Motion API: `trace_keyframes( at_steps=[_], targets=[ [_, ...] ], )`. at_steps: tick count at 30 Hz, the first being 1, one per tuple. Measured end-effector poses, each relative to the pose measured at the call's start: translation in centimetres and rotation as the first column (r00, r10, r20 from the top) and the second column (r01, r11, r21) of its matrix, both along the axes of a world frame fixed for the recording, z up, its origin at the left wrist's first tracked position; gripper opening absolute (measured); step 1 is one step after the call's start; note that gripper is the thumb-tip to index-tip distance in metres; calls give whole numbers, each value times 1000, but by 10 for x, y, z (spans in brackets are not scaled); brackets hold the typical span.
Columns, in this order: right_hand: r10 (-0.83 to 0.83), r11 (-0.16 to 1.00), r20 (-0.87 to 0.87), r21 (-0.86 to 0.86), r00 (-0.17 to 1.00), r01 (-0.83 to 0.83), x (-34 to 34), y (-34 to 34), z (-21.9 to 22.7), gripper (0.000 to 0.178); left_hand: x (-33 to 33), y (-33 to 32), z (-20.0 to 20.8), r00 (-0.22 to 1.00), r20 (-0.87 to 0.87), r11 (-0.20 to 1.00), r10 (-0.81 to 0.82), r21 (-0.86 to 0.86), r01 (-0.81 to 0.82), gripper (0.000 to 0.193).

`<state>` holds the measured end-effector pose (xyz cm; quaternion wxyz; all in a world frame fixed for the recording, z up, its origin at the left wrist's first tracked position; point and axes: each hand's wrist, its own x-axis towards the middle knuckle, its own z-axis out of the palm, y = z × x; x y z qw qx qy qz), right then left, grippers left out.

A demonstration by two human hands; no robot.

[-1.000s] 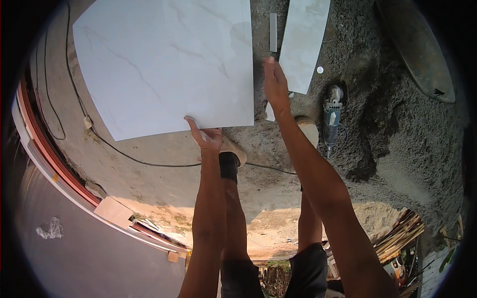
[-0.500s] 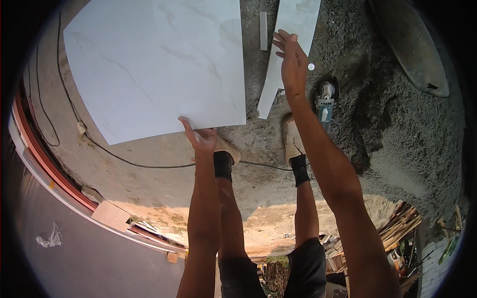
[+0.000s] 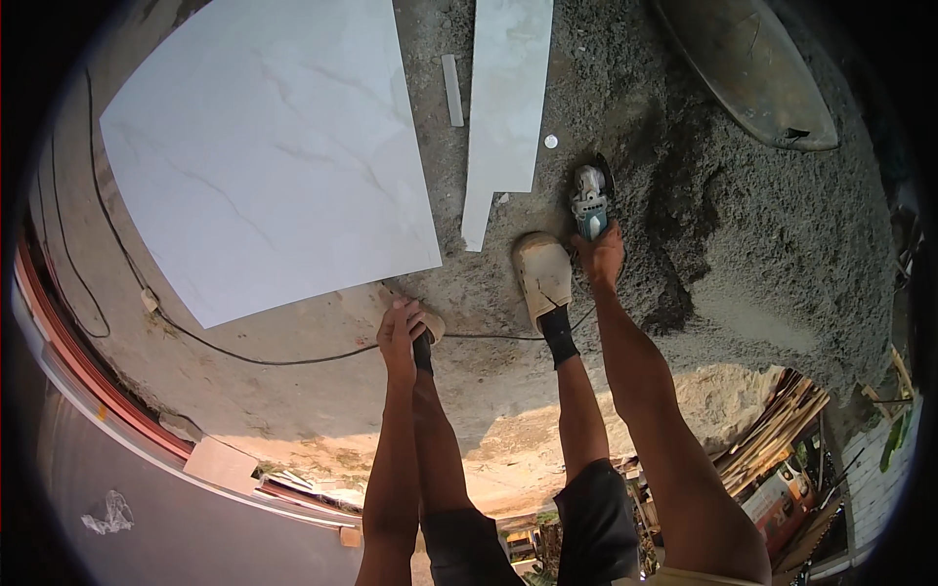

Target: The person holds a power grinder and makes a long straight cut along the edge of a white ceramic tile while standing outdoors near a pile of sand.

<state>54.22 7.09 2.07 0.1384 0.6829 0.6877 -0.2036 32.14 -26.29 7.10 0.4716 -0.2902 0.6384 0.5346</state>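
Observation:
My right hand [image 3: 602, 256] is wrapped round the rear of a teal angle grinder [image 3: 591, 203], which lies on the gritty ground beside my right shoe [image 3: 543, 276]. The grinder's dark disc points away from me. My left hand [image 3: 399, 337] is closed in front of my left shoe, just off the near edge of a large white marbled tile [image 3: 274, 166]; what its curled fingers hold, if anything, is hidden. Right of that tile lies a long white strip of tile [image 3: 510, 98] with a notched near end. Between them is a small narrow offcut [image 3: 451, 90].
A dark cable [image 3: 283, 361] crosses the ground by my feet, with a connector [image 3: 149, 299] at the left. At the far right lies a worn, trough-like metal piece [image 3: 752, 68] on grey sand. Wood strips [image 3: 782, 420] are piled at the lower right. A small white disc [image 3: 551, 142] lies near the grinder.
My right hand has come back from over the tile strip and taken hold of the angle grinder. My left hand has let go of the large tile's near edge and drawn toward me.

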Motion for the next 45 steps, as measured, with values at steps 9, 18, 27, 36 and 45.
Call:
trace_keyframes(
  at_steps=[9, 18, 27, 36, 45],
  targets=[
    [100, 992, 92, -85, 991, -92, 52, 8, 157, 67, -24, -21, 106, 970, 139, 977, -197, -56, 207, 53],
    [59, 957, 316, -289, 947, 36, 86, -52, 451, 84, -100, -86, 235, 949, 90, 947, -302, -81, 310, 58],
    [-361, 914, -290, -300, 886, 274, 61, -47, 672, 48, -88, 43, 453, 622, -228, 610, -749, 127, 782, 44],
    [-752, 654, -599, -732, 276, 191, -15, 1, 730, 37, 55, 236, 624, 724, -74, 517, -686, 650, 557, 61],
    [-205, 976, -847, -212, 491, 42, -23, -6, 711, 45, 78, 288, 659, 832, -323, 692, -451, 462, 555, 46]
  ],
)
